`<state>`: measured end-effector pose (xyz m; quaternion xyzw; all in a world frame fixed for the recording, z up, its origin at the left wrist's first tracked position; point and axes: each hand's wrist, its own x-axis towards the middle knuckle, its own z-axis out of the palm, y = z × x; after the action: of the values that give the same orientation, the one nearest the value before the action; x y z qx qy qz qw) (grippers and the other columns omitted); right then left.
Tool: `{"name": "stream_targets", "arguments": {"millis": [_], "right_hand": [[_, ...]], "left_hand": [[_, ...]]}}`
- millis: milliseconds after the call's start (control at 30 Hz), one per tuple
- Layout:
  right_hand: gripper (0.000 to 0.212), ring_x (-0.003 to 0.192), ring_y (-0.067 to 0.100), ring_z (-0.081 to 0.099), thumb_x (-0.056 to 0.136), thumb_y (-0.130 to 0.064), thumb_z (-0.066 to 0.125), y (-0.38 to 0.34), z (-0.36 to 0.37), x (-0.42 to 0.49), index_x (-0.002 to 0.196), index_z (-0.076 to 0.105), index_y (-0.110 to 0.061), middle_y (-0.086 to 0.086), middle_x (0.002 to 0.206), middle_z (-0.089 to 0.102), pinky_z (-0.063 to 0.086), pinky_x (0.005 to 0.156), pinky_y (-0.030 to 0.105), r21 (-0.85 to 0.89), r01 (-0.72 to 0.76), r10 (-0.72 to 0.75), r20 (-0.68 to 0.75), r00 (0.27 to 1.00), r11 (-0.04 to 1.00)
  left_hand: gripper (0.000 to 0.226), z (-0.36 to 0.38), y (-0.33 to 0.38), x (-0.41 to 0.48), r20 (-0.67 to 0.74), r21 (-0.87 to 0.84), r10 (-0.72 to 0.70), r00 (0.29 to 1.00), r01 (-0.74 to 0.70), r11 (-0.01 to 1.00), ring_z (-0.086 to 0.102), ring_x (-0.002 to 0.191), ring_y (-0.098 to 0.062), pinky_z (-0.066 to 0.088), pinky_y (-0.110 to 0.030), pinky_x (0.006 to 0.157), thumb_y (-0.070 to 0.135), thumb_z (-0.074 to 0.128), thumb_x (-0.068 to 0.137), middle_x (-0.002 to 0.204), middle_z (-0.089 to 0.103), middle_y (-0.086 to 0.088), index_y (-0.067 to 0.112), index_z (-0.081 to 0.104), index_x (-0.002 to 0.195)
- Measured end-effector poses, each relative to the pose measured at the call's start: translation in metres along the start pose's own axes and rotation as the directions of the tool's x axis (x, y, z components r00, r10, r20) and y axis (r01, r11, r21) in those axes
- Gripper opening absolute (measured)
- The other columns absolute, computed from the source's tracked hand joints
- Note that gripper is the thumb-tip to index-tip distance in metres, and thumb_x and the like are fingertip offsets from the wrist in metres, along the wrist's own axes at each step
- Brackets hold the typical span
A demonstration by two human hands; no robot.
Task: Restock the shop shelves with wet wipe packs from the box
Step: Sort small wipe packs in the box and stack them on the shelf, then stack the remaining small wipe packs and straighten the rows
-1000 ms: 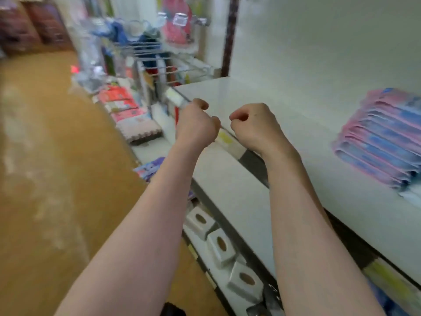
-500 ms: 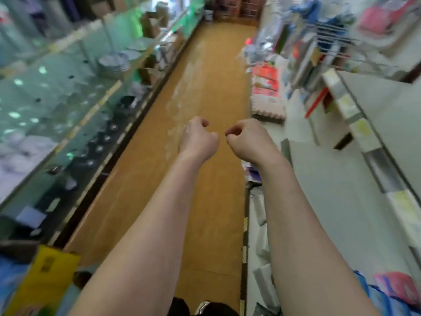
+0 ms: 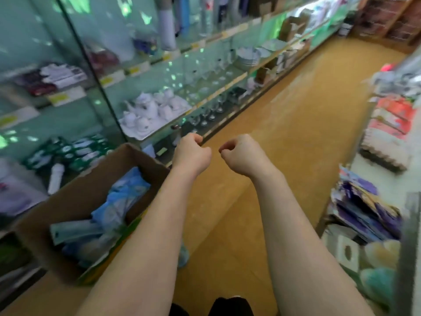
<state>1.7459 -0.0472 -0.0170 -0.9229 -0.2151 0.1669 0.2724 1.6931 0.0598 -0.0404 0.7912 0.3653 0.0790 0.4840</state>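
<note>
Cardboard box [image 3: 73, 199] stands open, low at the person's left. Inside it lie blue wet wipe packs [image 3: 109, 215], seemingly piled loosely; blur hides how many. Left hand [image 3: 192, 153] is held out just past the box's far right corner, fingers curled into a fist, gripping nothing. Right hand [image 3: 242, 155] is further right of the box, near the left hand but apart, likewise fisted around nothing, over the tan floor [image 3: 307, 133]. Beyond the box, white teapots [image 3: 148, 112] sit on a shelf.
</note>
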Motion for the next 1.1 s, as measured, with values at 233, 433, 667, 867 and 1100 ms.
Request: {"name": "stream_targets", "arguments": {"millis": [233, 433, 667, 867, 1100], "right_hand": [[0.024, 0.084, 0.024, 0.062, 0.09, -0.016, 0.05, -0.09, 0.098, -0.005, 0.101, 0.07, -0.016, 0.007, 0.096, 0.067, 0.052, 0.067, 0.033, -0.009, 0.08, -0.077, 0.194, 0.978, 0.997], [0.024, 0.091, 0.027, 0.063, 0.091, -0.014, 0.049, -0.138, 0.173, 0.002, 0.098, 0.072, -0.009, 0.01, 0.1, 0.068, 0.054, 0.082, 0.041, -0.006, 0.1, -0.091, 0.357, 0.93, 0.995], [0.021, 0.096, 0.025, 0.063, 0.093, -0.014, 0.052, -0.145, 0.264, 0.041, 0.102, 0.069, -0.008, 0.008, 0.098, 0.067, 0.054, 0.087, 0.041, -0.061, 0.068, -0.026, 0.528, 0.849, 0.996], [0.02, 0.067, 0.019, 0.053, 0.091, -0.011, 0.049, -0.123, 0.351, 0.075, 0.074, 0.059, -0.007, 0.008, 0.075, 0.058, 0.04, 0.06, 0.026, -0.146, 0.102, 0.023, 0.671, 0.741, 0.984], [0.033, 0.115, 0.027, 0.054, 0.092, -0.012, 0.052, -0.094, 0.445, 0.111, 0.125, 0.054, -0.006, 0.013, 0.125, 0.056, 0.047, 0.096, 0.035, -0.262, 0.116, 0.146, 0.795, 0.589, 0.958]], "left_hand": [[0.039, -0.1, -0.098, 0.007, -0.081, -0.059, -0.157, 0.984, 0.152, 0.987, 0.057, 0.108, -0.025, 0.05, -0.037, 0.092, 0.015, 0.06, 0.088, 0.122, 0.058, -0.005, 0.016, 0.055, 0.126], [0.036, -0.174, -0.196, 0.015, -0.139, -0.152, -0.407, 0.903, 0.386, 0.91, 0.06, 0.109, -0.034, 0.051, -0.045, 0.093, 0.014, 0.061, 0.085, 0.118, 0.062, -0.014, 0.015, 0.058, 0.121], [0.016, -0.192, -0.3, 0.014, -0.183, -0.312, -0.684, 0.706, 0.618, 0.722, 0.059, 0.092, -0.031, 0.049, -0.035, 0.076, 0.007, 0.057, 0.087, 0.103, 0.057, -0.013, 0.018, 0.06, 0.099], [0.031, -0.169, -0.365, 0.028, -0.105, -0.363, -0.814, 0.572, 0.74, 0.566, 0.054, 0.102, -0.027, 0.049, -0.037, 0.085, 0.02, 0.062, 0.091, 0.118, 0.054, -0.009, 0.015, 0.054, 0.121], [0.039, -0.126, -0.425, 0.046, -0.033, -0.127, -0.793, 0.608, 0.785, 0.606, 0.054, 0.1, -0.02, 0.046, -0.028, 0.072, 0.017, 0.049, 0.097, 0.124, 0.052, -0.007, 0.023, 0.046, 0.135]]}}
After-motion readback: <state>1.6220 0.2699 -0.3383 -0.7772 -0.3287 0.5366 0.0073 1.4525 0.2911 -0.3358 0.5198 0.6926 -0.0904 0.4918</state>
